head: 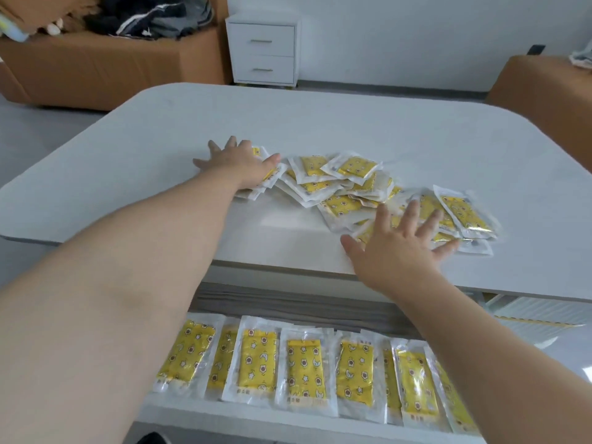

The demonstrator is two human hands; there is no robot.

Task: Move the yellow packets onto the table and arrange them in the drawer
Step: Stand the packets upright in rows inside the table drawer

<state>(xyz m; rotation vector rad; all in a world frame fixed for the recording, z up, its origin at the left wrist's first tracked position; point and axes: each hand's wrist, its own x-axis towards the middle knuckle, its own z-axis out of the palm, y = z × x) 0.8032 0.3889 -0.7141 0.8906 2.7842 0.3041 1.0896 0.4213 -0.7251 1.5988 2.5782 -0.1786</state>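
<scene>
A loose heap of yellow packets (346, 184) in clear wrappers lies across the middle of the white table (320, 123). My left hand (237, 161) lies flat, fingers spread, on the heap's left end. Over the heap's right end my right hand (397, 245) is spread open with straight fingers, touching or just above the packets there. Below the table's near edge, the open drawer (198, 408) holds a row of several yellow packets (298, 363) laid side by side, long sides touching or overlapping.
A white two-drawer cabinet (264, 49) stands against the far wall. A brown sofa (105, 68) with dark clothes piled on it is at the back left, and a brown seat (544, 91) sits at the right. The table's far half is bare.
</scene>
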